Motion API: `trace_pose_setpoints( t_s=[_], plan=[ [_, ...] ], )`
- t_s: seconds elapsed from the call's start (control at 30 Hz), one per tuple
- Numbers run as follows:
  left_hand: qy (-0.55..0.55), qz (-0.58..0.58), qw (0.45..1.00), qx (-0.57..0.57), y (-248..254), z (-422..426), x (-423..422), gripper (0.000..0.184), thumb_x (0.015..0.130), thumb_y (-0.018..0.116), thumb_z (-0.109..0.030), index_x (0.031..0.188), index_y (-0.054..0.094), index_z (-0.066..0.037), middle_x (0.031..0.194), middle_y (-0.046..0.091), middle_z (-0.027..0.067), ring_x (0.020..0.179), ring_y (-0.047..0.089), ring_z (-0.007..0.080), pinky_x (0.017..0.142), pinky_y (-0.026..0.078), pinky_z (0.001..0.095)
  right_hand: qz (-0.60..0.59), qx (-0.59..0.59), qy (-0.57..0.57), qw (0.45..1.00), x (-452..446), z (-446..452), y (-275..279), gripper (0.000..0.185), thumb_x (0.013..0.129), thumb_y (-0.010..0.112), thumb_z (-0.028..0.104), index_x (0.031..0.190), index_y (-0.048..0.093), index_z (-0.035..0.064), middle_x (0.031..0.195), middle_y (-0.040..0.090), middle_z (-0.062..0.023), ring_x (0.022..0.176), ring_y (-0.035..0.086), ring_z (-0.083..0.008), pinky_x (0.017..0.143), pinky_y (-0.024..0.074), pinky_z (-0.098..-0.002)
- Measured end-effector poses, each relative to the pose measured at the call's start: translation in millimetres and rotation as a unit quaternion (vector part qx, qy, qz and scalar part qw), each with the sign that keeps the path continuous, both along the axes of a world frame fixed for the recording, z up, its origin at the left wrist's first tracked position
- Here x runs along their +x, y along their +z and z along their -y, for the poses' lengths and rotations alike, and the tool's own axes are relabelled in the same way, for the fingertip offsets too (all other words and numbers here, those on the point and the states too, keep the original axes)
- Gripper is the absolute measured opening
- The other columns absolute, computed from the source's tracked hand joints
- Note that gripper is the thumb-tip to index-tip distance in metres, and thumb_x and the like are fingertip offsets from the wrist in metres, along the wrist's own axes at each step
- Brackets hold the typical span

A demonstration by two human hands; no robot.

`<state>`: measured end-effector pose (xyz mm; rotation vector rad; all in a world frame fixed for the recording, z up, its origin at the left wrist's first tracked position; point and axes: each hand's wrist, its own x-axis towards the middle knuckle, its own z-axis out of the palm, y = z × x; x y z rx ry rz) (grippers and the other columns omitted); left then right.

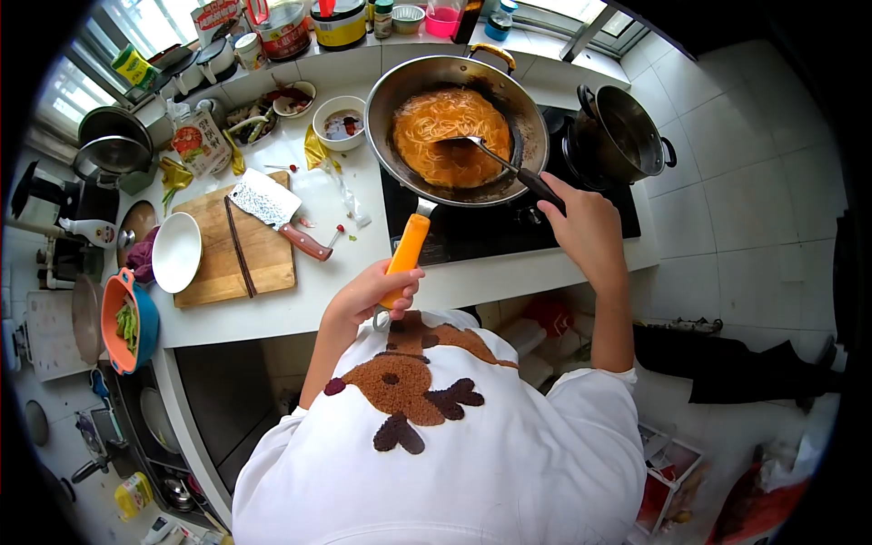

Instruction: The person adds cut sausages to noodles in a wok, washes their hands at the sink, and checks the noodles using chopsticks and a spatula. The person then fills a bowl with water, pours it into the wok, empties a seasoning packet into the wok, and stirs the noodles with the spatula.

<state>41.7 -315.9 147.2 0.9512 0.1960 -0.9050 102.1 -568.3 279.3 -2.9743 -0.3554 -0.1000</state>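
Note:
A large wok [383,156] sits on the black stovetop, with noodles in reddish-orange broth [454,127] inside. My left hand [374,295] is closed round the wok's orange handle [411,243], close to my shirt front. In my right hand [581,222] is the black handle of a spatula [509,165], its metal end reaching into the broth at the middle of the wok. The tip of the spatula is partly under the broth, so its full shape is hidden.
A dark two-handled pot [622,136] stands right of the wok. Left on the counter are a cutting board [213,232] bearing a cleaver [263,200] and chopsticks [238,245], a white bowl [177,252], a sauce bowl [341,123] and a colander with greens [121,313]. Jars line the windowsill.

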Motion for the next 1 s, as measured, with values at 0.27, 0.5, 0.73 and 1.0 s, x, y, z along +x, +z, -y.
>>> trace_pose_setpoints(
  t_s=[0.27, 0.5, 0.73, 1.0],
  plan=[
    [0.006, -0.011, 1.000, -0.011, 0.3, 0.2, -0.5, 0.016, 0.083, 0.056, -0.018, 0.091, 0.047, -0.006, 0.060, 0.043, -0.0009, 0.043, 0.040, 0.0058, 0.035, 0.032, 0.0197, 0.065, 0.020, -0.026, 0.997, 25.7, 4.0, -23.5, 0.028, 0.077, 0.059, 0.022, 0.101, 0.060, 0.0077, 0.068, 0.060, -0.0170, 0.065, 0.059, -0.0314, 0.058, 0.0465, -0.0381],
    [0.007, -0.013, 1.000, -0.010, -0.8, 0.8, -0.3, 0.015, 0.084, 0.055, -0.017, 0.091, 0.046, -0.007, 0.060, 0.043, -0.0009, 0.042, 0.039, 0.0057, 0.035, 0.032, 0.0194, 0.082, 0.031, -0.004, 0.996, 36.9, 4.0, -45.0, 0.031, 0.078, 0.058, 0.023, 0.105, 0.058, 0.0073, 0.067, 0.060, -0.0166, 0.063, 0.059, -0.0311, 0.057, 0.0466, -0.0381],
    [0.008, -0.019, 1.000, -0.011, 0.1, 0.7, -0.1, 0.016, 0.084, 0.055, -0.017, 0.091, 0.047, -0.006, 0.060, 0.043, -0.0006, 0.042, 0.039, 0.0057, 0.034, 0.032, 0.0194, 0.019, -0.014, 0.091, 0.996, 11.2, -3.2, -17.4, 0.034, 0.080, 0.057, 0.023, 0.111, 0.055, 0.0092, 0.064, 0.059, -0.0140, 0.059, 0.058, -0.0289, 0.054, 0.0455, -0.0364],
    [0.007, -0.015, 1.000, -0.017, -0.6, 0.1, -0.4, 0.016, 0.083, 0.055, -0.017, 0.091, 0.047, -0.006, 0.060, 0.043, -0.0005, 0.042, 0.040, 0.0057, 0.034, 0.032, 0.0193, -0.025, -0.059, 0.084, 0.994, -16.9, 7.5, 17.2, 0.034, 0.079, 0.058, 0.024, 0.111, 0.055, 0.0108, 0.063, 0.057, -0.0118, 0.057, 0.057, -0.0273, 0.054, 0.0444, -0.0359]
  ],
)
